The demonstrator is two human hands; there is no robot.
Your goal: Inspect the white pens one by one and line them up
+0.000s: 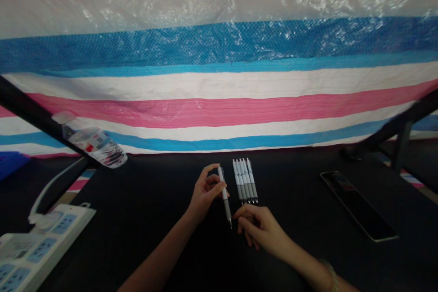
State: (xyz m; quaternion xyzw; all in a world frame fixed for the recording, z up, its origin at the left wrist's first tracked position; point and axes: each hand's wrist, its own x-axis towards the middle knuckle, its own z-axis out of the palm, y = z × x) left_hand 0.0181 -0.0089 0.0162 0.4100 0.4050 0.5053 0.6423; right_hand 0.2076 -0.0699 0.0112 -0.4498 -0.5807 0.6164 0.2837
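My left hand (205, 194) is closed around a white and grey click pen (225, 195). The thumb and fingers grip its barrel, and the index fingertip rests at the button on top. The pen's metal tip points down toward me. Just right of that tip is my right hand (258, 227), its fingers loosely bent and apart, with nothing visible in them. Beyond the right hand, a row of several similar pens (245, 180) lies side by side on the black table (153, 191), tips toward me.
A smartphone (357, 205) lies on the right. On the left are a white power strip (51, 242) with a plugged-in cable and a tilted clear plastic bottle (97, 146). Striped sheeting (219, 86) hangs behind the table, with dark frame bars (44, 116) at the sides.
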